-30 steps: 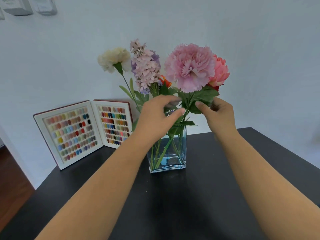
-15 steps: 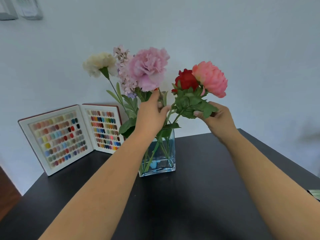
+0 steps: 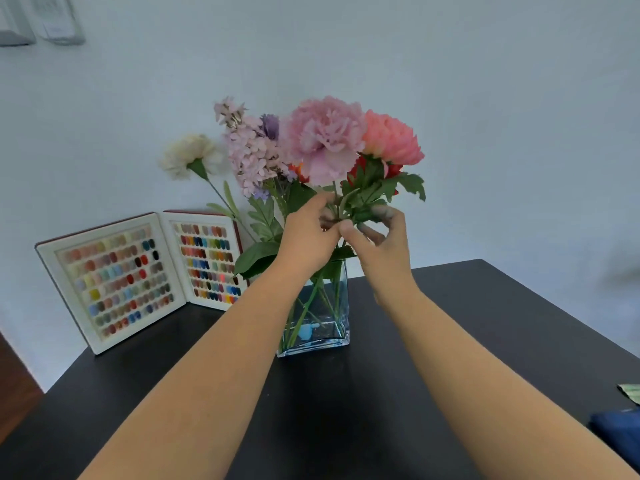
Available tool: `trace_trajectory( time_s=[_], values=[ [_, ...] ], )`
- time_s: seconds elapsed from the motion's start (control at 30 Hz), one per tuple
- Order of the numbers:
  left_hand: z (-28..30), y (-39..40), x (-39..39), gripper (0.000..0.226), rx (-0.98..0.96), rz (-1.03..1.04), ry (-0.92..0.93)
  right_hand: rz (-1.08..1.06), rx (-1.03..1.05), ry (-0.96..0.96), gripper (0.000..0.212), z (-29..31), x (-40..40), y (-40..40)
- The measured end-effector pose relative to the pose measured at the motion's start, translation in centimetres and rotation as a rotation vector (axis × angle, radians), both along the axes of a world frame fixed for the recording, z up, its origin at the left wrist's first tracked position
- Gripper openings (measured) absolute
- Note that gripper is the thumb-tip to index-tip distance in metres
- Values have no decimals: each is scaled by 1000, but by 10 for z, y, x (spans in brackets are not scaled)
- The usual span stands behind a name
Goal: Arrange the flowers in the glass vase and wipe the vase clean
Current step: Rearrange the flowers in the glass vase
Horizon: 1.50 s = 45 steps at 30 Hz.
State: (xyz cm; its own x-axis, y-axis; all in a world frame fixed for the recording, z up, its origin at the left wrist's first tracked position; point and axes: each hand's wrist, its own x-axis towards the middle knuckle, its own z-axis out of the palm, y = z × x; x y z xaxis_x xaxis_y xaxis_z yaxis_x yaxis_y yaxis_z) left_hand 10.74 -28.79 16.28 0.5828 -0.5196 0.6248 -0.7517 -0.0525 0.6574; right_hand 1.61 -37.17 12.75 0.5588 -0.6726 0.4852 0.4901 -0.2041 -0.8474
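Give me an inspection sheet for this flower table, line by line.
Surface: black table, dark and bare in front.
Job's things: glass vase upright, stems inside; flowers bunched above it.
Clutter: open colour sample book standing at back left; blue cloth at right edge.
Hands: left hand and right hand both pinch stems above the vase.
Cables: nothing seen.
Surroundings: plain pale wall; wood floor at left.

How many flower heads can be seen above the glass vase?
6: cream flower far left, lilac spray, small purple bloom, big pink flower, coral flower, red flower underneath. An orange one seems partly hidden.
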Motion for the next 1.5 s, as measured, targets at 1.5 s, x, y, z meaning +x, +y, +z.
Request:
trace_trajectory(
  time_s=[1.5],
  values=[
    [-3, 18, -16, 69, -182, 164, 6, 172, 313, 35, 19, 5, -16, -37]
  ],
)
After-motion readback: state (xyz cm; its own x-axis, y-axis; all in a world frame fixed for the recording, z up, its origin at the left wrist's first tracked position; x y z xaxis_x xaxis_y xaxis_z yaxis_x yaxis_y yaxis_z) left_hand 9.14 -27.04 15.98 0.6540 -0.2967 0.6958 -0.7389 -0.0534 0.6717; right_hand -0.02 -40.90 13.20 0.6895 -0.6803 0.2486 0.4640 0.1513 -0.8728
